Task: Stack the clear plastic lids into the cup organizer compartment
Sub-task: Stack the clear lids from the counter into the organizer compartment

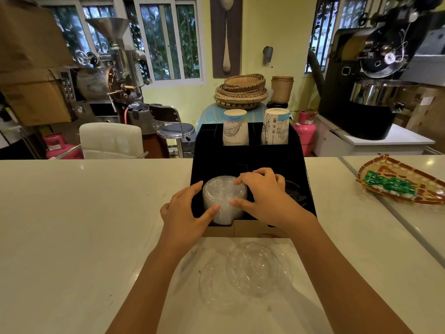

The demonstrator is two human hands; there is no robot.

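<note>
A black cup organizer (248,162) stands on the white counter ahead of me. In its front left compartment sits a stack of clear plastic lids (222,196). My left hand (185,210) grips the stack's left side, thumb pressed against its front. My right hand (262,191) holds its right side, fingers on top and thumb at the front. More clear lids (250,268) lie loose and overlapping on the counter just in front of the organizer, between my forearms.
Two stacks of printed paper cups (236,127) (275,126) stand in the organizer's rear slots. Dark lids (295,191) fill the front right compartment. A woven tray (409,184) with green packets lies on the counter at right. Chairs and roasting machines stand beyond the counter.
</note>
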